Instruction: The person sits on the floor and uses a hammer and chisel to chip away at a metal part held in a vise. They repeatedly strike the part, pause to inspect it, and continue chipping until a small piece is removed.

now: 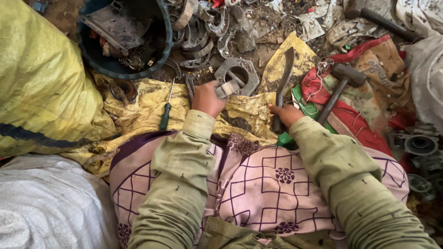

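Note:
My left hand (207, 98) grips a small grey metal part (227, 87) that rests against a flat metal plate with a round hole (240, 74). A long curved blade (284, 74) lies over yellow sacking, and my right hand (286, 114) is closed around its dark handle. A hammer (339, 87) lies just right of that hand on red cloth. To the left of my left hand a green-handled screwdriver (166, 110) rests on the sacking. Both sleeves are olive green, over a pink patterned cloth on my lap.
A dark blue tub (99, 62) with metal scrap stands at the upper left, beside a bulging yellow sack (41, 78). Curved metal pieces (198, 32) are heaped beyond the plate. A white sack (46, 203) lies at lower left. Grey machine parts (417, 143) sit at the right.

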`<action>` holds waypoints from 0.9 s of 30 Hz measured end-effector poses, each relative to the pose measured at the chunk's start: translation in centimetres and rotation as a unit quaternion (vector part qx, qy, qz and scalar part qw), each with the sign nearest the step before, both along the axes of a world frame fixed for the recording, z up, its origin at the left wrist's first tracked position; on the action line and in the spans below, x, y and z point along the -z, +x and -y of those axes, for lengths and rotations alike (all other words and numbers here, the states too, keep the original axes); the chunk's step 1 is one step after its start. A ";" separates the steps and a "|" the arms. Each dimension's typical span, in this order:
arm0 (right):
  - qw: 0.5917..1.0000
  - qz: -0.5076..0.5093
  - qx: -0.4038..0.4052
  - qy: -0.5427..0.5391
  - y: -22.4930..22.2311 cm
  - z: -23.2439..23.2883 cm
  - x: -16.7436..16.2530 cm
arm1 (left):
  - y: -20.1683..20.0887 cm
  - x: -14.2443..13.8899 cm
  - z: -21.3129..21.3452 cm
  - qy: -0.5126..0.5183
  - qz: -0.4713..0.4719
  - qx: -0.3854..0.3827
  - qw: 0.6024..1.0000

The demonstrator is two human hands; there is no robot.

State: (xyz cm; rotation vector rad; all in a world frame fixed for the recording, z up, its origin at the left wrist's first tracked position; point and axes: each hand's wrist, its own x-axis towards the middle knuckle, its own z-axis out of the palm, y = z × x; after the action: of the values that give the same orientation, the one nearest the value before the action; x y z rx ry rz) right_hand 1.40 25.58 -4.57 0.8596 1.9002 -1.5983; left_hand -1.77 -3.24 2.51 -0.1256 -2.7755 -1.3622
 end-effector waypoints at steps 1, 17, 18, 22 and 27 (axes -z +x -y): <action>1.000 0.001 0.016 -0.024 -0.1 -0.1 0.1 | 0.0 0.0 0.0 0.016 -0.001 -0.004 1.000; 0.928 -0.344 -0.091 0.108 2.6 4.5 -9.3 | -0.4 0.7 0.4 -0.046 0.083 -0.045 0.994; 0.903 -0.393 -0.111 0.133 3.2 4.8 -10.4 | -0.4 0.6 0.3 -0.047 0.091 -0.059 0.993; 0.859 -0.425 -0.155 0.239 5.0 5.3 -11.2 | -0.6 0.5 0.0 -0.067 0.106 -0.076 0.989; 0.840 -0.254 -0.326 0.352 4.5 6.5 -6.7 | -1.1 0.8 -0.5 -0.102 0.165 -0.086 0.977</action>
State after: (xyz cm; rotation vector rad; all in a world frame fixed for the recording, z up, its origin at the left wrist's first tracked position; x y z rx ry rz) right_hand 5.92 19.07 2.12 -0.0646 2.8180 -0.7192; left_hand -2.89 -2.77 1.68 0.3590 -3.0993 -1.1443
